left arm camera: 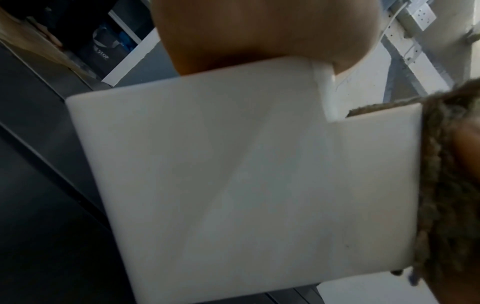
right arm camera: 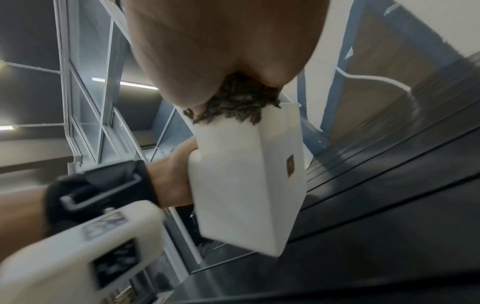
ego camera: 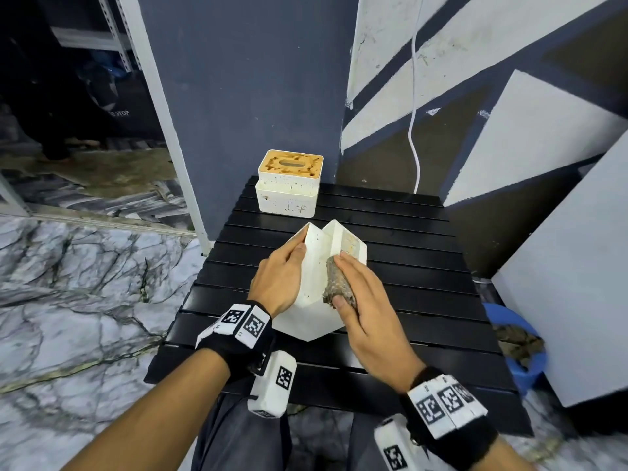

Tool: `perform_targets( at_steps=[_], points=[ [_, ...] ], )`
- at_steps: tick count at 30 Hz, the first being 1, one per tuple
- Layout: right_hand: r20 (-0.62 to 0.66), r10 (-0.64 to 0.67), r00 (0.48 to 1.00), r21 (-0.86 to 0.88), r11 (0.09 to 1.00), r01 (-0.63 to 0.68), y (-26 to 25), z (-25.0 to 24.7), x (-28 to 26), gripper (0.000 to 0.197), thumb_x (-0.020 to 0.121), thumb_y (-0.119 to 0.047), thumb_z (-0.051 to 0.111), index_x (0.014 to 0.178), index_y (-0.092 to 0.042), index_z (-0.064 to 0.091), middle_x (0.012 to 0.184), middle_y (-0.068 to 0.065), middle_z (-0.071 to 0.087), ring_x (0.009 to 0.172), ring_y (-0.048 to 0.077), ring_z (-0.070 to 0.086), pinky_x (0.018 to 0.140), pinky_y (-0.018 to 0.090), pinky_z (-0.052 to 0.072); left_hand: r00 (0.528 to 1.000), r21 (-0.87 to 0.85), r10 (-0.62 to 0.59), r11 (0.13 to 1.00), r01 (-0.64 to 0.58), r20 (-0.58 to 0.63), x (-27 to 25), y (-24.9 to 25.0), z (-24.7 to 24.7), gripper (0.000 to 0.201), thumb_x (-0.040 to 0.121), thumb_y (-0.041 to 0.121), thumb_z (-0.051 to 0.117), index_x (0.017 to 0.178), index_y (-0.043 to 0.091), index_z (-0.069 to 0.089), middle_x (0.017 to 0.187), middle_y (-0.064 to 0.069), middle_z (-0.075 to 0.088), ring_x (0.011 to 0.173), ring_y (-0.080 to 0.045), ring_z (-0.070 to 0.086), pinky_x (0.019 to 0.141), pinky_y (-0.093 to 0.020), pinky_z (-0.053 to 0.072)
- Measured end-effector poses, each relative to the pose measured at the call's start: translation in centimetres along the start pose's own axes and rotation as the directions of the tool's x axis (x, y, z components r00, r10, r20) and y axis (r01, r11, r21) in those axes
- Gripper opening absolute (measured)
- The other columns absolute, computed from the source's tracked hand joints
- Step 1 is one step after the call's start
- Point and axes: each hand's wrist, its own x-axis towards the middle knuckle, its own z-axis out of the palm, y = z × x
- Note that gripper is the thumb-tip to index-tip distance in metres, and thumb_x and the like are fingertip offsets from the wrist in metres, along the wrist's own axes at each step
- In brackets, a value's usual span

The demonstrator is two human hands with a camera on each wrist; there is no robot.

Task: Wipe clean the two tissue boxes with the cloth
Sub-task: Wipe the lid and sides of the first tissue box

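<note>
our left hand (ego camera: 277,278) grips the near tissue box (ego camera: 314,266), tipped up on its corner on the black slatted table (ego camera: 424,283), while our right hand (ego camera: 365,300) presses the grey cloth (ego camera: 338,283) to its right face, fingers laid flat and thumb tucked under. farther back, near the table's far edge, the second tissue box (ego camera: 289,185) stands upright, speckled with orange grime on its lid.

You see smooth matt white plastic on the near tissue box (ego camera: 314,266), a rough, nubby grey-brown cloth (ego camera: 339,283), and a glossy black slatted table (ego camera: 407,253).
</note>
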Motion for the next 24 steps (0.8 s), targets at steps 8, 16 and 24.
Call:
perform_targets(
  at_steps=[8,16,24],
  points=[
    [0.066,0.171,0.983,-0.008,0.985,-0.171,4.5,-1.3,10.2,0.047,0.100,-0.027,0.039,0.145,-0.020,0.030,0.149,0.001,0.032,0.138,0.015,0.029,0.116,0.032,0.021,1.000,0.010,-0.007,1.000,0.007,0.018,0.5,0.0,-0.5,0.038,0.101,0.049,0.031,0.132,0.068,0.040,0.133,0.009,0.062,0.120,-0.019,0.056,0.109,-0.044,0.041],
    [-0.014,0.049,0.999,0.025,0.999,-0.049,3.5,-0.6,4.0,0.050,0.097,-0.032,0.039,0.146,-0.023,0.029,0.150,-0.008,0.029,0.138,0.003,0.024,0.115,0.020,0.018,1.000,-0.008,0.002,1.000,-0.002,-0.014,0.5,-0.3,-0.4,0.038,0.099,0.050,0.032,0.130,0.069,0.042,0.126,0.013,0.065,0.111,-0.015,0.060,0.103,-0.042,0.046],
    [0.125,0.110,0.986,-0.025,0.994,-0.108,4.1,-2.0,9.5,0.046,0.099,-0.026,0.043,0.143,-0.021,0.034,0.145,-0.002,0.037,0.132,0.012,0.035,0.110,0.026,0.026,1.000,-0.003,-0.017,1.000,0.017,0.011,0.2,-0.3,-0.6,0.042,0.090,0.057,0.028,0.127,0.074,0.039,0.136,0.016,0.060,0.127,-0.017,0.052,0.112,-0.047,0.036]
  ],
)
